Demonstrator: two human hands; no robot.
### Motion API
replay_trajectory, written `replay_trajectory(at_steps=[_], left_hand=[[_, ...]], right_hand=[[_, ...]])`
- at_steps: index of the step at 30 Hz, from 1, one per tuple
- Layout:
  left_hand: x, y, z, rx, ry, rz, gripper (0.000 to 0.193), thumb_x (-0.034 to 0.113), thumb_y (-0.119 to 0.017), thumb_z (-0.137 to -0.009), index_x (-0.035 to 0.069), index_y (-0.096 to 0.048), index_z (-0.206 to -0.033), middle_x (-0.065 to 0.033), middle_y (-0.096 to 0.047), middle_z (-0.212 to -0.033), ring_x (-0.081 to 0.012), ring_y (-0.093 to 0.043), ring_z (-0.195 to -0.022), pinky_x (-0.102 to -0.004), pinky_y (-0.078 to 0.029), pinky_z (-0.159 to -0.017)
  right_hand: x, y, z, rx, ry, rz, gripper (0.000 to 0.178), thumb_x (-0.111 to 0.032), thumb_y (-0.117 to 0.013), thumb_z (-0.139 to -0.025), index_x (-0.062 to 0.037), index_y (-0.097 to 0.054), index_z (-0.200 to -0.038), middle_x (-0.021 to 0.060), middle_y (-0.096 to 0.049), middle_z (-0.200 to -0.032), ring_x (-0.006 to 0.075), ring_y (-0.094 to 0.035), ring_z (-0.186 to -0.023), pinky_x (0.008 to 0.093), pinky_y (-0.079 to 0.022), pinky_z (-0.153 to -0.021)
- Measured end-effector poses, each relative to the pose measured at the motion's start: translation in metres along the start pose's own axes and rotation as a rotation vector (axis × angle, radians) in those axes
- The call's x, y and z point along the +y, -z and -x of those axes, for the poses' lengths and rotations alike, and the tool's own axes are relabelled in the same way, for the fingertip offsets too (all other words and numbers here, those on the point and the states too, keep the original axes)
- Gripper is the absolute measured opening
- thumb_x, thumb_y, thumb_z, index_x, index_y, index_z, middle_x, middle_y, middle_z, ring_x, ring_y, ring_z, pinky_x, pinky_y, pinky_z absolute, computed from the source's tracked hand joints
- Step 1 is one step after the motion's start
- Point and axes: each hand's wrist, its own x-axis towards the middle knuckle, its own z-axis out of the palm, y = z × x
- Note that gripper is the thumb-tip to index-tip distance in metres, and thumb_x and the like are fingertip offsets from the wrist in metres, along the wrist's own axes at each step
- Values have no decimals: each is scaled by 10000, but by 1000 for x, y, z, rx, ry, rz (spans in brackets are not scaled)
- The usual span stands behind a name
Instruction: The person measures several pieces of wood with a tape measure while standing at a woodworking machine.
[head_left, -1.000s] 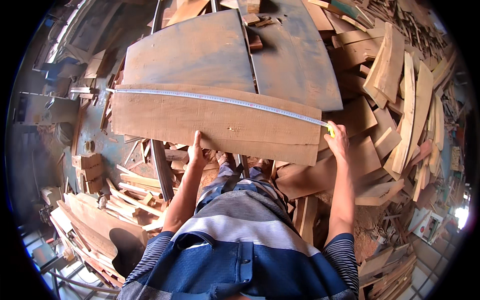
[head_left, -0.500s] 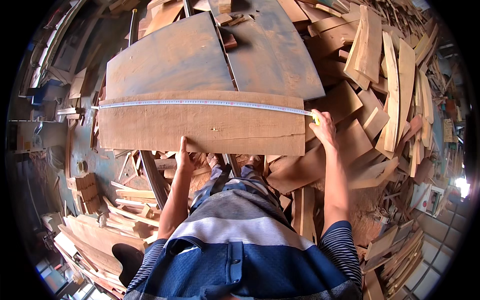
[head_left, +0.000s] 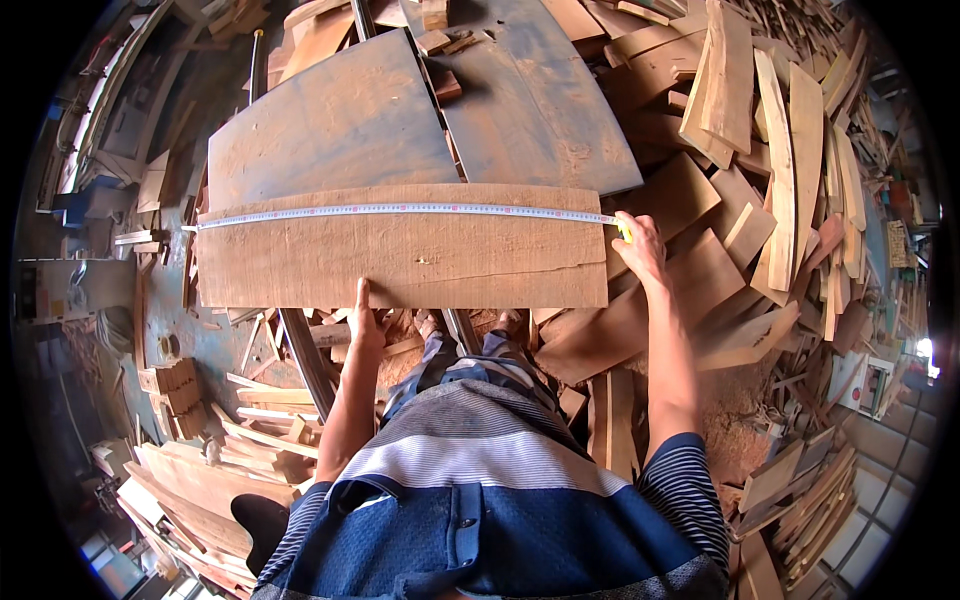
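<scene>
A long brown wooden board (head_left: 320, 265) lies crosswise in front of me, over the near edge of a metal saw table. My left hand (head_left: 366, 322) grips its near edge, thumb on top and fingers hidden underneath. A white tape measure blade (head_left: 400, 210) is stretched along the board's far side, from its left end to just past its right end. Beyond that right end, my right hand (head_left: 645, 250) is closed around the tape measure. A bit of its yellow case (head_left: 625, 231) shows between the fingers.
The metal table (head_left: 330, 115), dusted with sawdust, has a slot with wood scraps (head_left: 447, 85) beside it. Loose planks (head_left: 780, 180) are heaped on the right. Stacked boards (head_left: 200, 485) lie at the lower left, small blocks (head_left: 172, 385) above them.
The view has shifted slightly, so the table and wood piles sit a little differently. Both hands keep their hold, and the tape stays stretched along the board.
</scene>
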Motion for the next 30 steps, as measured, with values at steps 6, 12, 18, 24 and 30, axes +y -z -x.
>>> replay_trajectory(at_steps=[6,12,18,24,30], left_hand=[[-5,10,-15,-10,2,-2,541,624,-801,-773,163,-610,-980,-41,-548,-646,-195,-534,-556,-332,-426,-495],[-2,4,-4,-50,11,8,553,601,-807,-779,165,-606,-1053,-38,-584,-731,-192,-554,-591,-341,-416,-533],[-2,11,-10,-98,35,-26,638,594,-816,-772,138,-591,-1157,-40,-591,-896,-194,-571,-707,-369,-433,-627],[4,1,12,-87,-2,-26,607,566,-792,-811,127,-603,-1184,-36,-603,-978,-202,-605,-792,-384,-524,-658],[-11,6,-11,-103,-15,41,577,575,-782,-822,112,-606,-1118,0,-544,-829,-159,-539,-706,-351,-400,-544]], right_hand=[[1,-5,-2,20,44,-12,554,-150,-762,-735,-208,-651,-1274,106,-614,-1119,337,-615,-1057,453,-517,-927],[1,-3,1,12,24,5,564,-149,-762,-738,-206,-642,-1286,112,-612,-1117,341,-615,-1056,456,-521,-920],[1,-3,1,-5,47,9,573,-151,-760,-742,-210,-632,-1297,112,-607,-1121,339,-614,-1062,454,-521,-920],[-44,16,26,-115,289,-61,559,-137,-707,-774,-210,-611,-1320,133,-596,-1079,352,-627,-995,462,-542,-829],[-147,-38,94,-415,455,-278,461,-230,-649,-801,-144,-624,-1253,141,-572,-912,309,-604,-801,441,-529,-679]])
